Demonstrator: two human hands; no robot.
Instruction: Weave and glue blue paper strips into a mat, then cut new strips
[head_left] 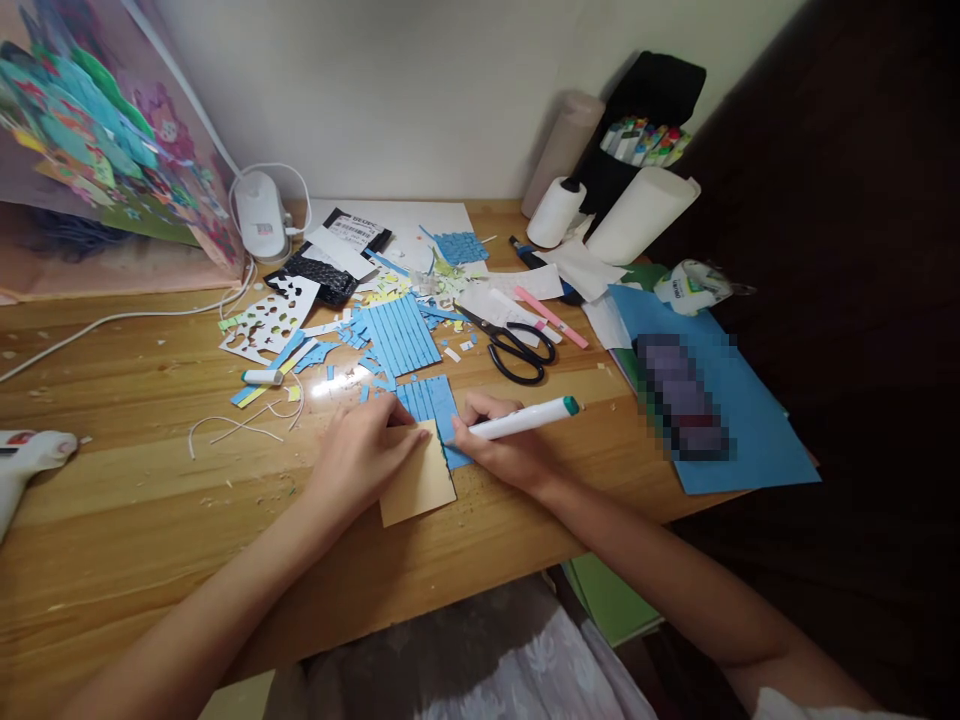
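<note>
My left hand (367, 445) presses a cream card (420, 485) down over a blue piece of paper (459, 450) marked with dark lines. In my right hand (499, 445) is a white marker (529, 417) with a green end, its tip at the card's right edge. Just behind my hands lies a second blue piece with dark parallel lines (401, 337). Black-handled scissors (517, 348) rest behind my right hand. A marker cap (262, 377) sits on the table to the left.
Paper scraps (322, 352) and a holed white sheet (276, 318) litter the wooden table (135, 480). At right are blue sheets (750, 440) under a blurred object, with paper rolls (643, 217) behind. A glue gun (34, 455) lies at far left.
</note>
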